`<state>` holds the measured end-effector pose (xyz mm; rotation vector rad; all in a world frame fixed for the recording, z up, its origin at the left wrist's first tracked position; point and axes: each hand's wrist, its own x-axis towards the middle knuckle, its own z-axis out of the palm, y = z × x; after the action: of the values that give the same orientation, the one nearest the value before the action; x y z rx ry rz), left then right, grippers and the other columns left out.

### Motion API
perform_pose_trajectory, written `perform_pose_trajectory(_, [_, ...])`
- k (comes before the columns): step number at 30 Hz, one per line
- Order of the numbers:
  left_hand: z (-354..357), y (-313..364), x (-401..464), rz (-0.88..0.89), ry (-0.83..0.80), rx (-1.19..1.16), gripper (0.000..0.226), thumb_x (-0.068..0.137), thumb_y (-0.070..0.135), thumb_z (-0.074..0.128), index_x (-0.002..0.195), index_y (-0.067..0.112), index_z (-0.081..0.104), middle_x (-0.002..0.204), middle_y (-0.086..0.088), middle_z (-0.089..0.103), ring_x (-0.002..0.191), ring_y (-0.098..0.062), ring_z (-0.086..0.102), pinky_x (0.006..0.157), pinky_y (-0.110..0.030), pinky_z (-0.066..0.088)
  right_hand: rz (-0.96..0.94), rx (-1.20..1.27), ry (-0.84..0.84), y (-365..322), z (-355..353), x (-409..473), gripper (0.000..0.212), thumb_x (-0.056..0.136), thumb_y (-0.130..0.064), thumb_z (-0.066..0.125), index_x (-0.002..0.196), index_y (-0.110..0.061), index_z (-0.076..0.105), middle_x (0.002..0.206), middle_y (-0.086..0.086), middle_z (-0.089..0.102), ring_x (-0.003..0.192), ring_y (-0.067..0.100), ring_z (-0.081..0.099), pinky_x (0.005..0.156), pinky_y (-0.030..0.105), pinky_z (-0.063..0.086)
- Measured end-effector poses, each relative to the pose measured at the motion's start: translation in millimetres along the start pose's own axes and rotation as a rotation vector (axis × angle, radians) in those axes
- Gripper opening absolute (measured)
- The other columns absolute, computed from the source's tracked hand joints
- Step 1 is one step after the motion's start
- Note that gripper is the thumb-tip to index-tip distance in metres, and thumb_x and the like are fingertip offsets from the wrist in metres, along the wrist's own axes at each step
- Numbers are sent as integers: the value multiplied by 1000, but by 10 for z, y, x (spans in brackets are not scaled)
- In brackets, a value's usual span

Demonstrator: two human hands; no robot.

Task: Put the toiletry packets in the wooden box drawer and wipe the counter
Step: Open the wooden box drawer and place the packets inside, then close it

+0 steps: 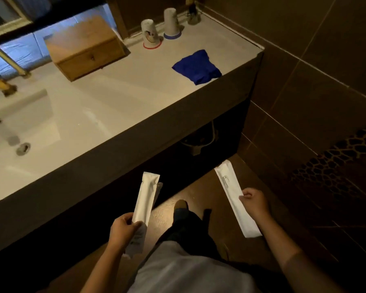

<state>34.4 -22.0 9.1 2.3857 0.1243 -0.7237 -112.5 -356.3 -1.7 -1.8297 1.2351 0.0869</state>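
Observation:
My left hand (pixel 123 229) grips long white toiletry packets (pixel 146 199), at least two stacked, held below the counter's front edge. My right hand (pixel 255 203) holds another white packet (pixel 230 187) printed "BRUSHING", out to the right over the floor. The wooden box (pixel 85 46) stands at the back of the white counter (pixel 118 98), its drawer (pixel 91 60) with a small knob pushed in. A blue cloth (pixel 197 67) lies crumpled near the counter's right front corner.
Two upside-down cups (pixel 150 33) (pixel 171 23) stand behind the cloth near the back wall, with a small dark bottle (pixel 192 12) in the corner. A sink basin (pixel 19 127) and brass tap (pixel 6 58) fill the left. Brown tiled wall rises at right.

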Motion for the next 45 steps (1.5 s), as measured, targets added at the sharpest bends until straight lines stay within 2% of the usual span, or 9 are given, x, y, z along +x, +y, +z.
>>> perform_pose_trajectory(8, [-96,914,803,105,-166,14,17,79,7,68,95,13,68,81,-8,67,71,-21,64,64,-33,54,78,12,-9,-430,237,467,11,83,0,60,92,4,65,96,21,68,86,30,61,76,34,48])
perform_pose_trajectory(12, [-272,1618,1132,298,-305,10,18,79,8,69,84,25,67,81,3,68,62,1,62,51,-8,46,128,110,109,-765,238,568,15,80,12,60,94,17,62,98,33,65,94,45,60,82,40,45])
perform_pose_trajectory(15, [-400,2141,1298,387,-378,-52,19,78,4,68,85,21,68,80,5,69,65,2,62,55,-6,46,100,206,195,-1100,191,629,11,79,14,60,88,19,61,88,31,63,88,42,59,74,33,38])
perform_pose_trajectory(21, [-698,2946,1556,394,-438,-294,27,77,-5,64,79,21,73,70,6,72,62,-2,65,57,-14,50,36,489,213,-1962,-6,736,6,83,-5,64,82,-9,61,77,-1,59,78,20,55,74,33,40])
perform_pose_trajectory(26, [-1149,3529,1982,406,-369,-331,26,78,2,68,82,27,72,78,7,75,75,-8,69,70,-23,55,-19,699,73,-2881,-151,1172,18,82,-10,65,74,-26,63,82,-5,68,81,14,62,71,34,51])
perform_pose_trajectory(31, [-1582,4210,2478,405,-247,-138,24,77,14,71,87,34,63,94,5,69,89,-15,66,82,-35,53,-35,859,-79,-3690,-167,1776,19,84,-6,63,75,-22,66,87,3,72,86,24,67,77,41,55])
perform_pose_trajectory(35, [-1728,4850,2960,409,-310,10,20,80,14,68,91,30,63,101,-2,68,94,-18,66,87,-36,53,18,967,-119,-4236,-127,2328,22,86,0,57,76,-18,62,88,9,68,80,24,66,60,27,56])
perform_pose_trajectory(40, [-1569,5390,3530,422,-361,229,38,81,13,67,118,18,58,112,-2,61,107,-21,57,103,-39,44,157,966,-73,-4618,-97,2804,11,87,2,56,84,-9,58,103,20,63,89,31,61,69,35,52])
perform_pose_trajectory(45, [-1288,5691,3986,381,-468,286,25,81,11,66,104,20,60,112,-5,60,109,-23,55,104,-39,43,213,937,-9,-4757,-63,3005,19,87,0,57,106,1,60,107,22,62,88,31,61,66,32,54])
